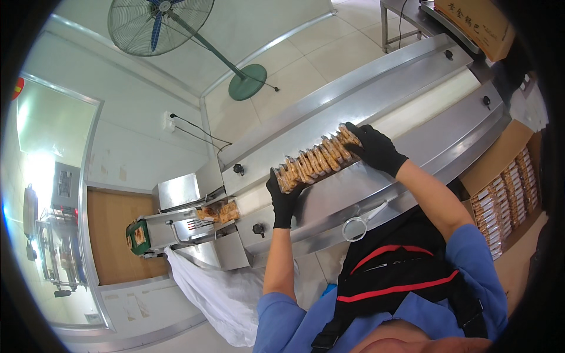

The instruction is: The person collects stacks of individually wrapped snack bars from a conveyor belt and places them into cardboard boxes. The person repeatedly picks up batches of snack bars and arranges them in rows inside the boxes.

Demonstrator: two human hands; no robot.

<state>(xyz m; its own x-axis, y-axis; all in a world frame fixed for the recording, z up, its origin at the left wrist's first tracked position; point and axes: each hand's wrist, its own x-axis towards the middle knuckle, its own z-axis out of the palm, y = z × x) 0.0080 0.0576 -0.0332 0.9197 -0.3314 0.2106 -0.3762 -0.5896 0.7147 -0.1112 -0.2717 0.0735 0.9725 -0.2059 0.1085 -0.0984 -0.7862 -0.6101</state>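
Both my hands wear black gloves and squeeze a row of several clear-wrapped golden snack packets (316, 160) between them, over the steel conveyor. My left hand (283, 197) closes on the row's near-left end, and my right hand (375, 148) closes on its far-right end. The packets stand on edge, pressed side by side. More snack packets (220, 212) lie at the conveyor's left end, by the metal chute. To my right an open cardboard box (500, 154) holds packed rows of similar packets (507, 200).
The pale conveyor belt (438, 105) runs between steel side rails with black knobs (258, 229). A metal ring (354, 229) sticks out at the near rail. A pedestal fan (247, 82) stands beyond. White cloth (220, 294) hangs at left; a closed carton (477, 25) sits far right.
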